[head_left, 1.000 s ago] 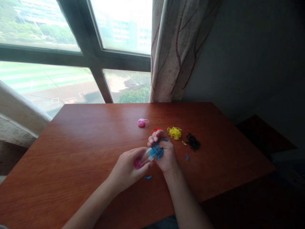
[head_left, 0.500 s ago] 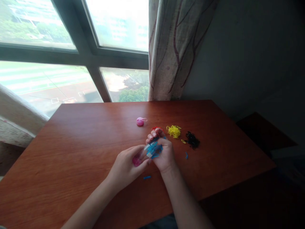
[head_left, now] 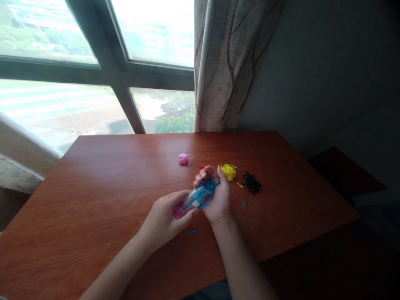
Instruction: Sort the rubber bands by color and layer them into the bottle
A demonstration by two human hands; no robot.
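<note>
My left hand [head_left: 167, 214] is wrapped round a small clear container [head_left: 190, 200] with a pink end [head_left: 179, 211]. The container lies tilted, its clear end against my right palm. Blue rubber bands [head_left: 211, 187] lie heaped in my cupped right hand [head_left: 218, 204], and some blue shows inside the clear wall. The right fingers curl up round the heap, with the thumb raised. Just beyond those fingertips is a partly hidden bit of red bands [head_left: 202, 168]. One loose blue band [head_left: 192, 232] rests on the table below my hands.
On the brown table [head_left: 93, 187] sit a pink round lid-like piece with a loop [head_left: 183, 158], a yellow band pile [head_left: 228, 171] and a black band pile [head_left: 251, 182]. Another blue band [head_left: 244, 203] lies to the right. A window and curtain [head_left: 218, 66] stand behind.
My right hand has opened a little, its thumb lifting off the blue bands and moving up. More of the blue heap shows in the palm. The left hand keeps its hold on the container.
</note>
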